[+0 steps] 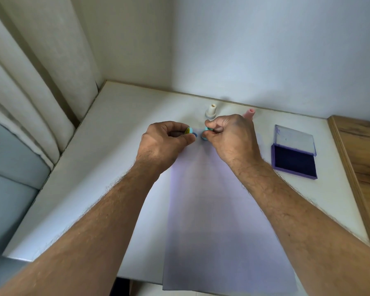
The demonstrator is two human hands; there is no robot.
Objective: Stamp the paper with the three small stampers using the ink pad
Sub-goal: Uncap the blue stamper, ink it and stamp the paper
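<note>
- The white table sits in a corner: a pale wall rises behind it at 12 o'clock, cream curtains hang at 10 o'clock, and a wood-grain panel borders it at 3 o'clock.
- A sheet of paper with a faint lilac tint lies lengthwise on the table, running from the centre towards 6 o'clock, where its near edge overhangs the table edge; no stamp marks can be made out on it.
- The left hand is curled shut around a light-blue stamper, whose yellow round face with a dark pattern points towards 3 o'clock; the pattern is too small to read.
- The right hand pinches a small teal cap between thumb and forefinger, just beside the left hand's piece but not touching it.
- Both hands hover over the far end of the paper.
- A white stamper stands upright at 12 o'clock, just behind the hands.
- A pink stamper stands at 1 o'clock, partly hidden by the right hand.
- The purple ink pad lies at 3 o'clock, well apart from the paper, its clear lid folded open behind it.
- No brand, label or readable writing shows anywhere.
</note>
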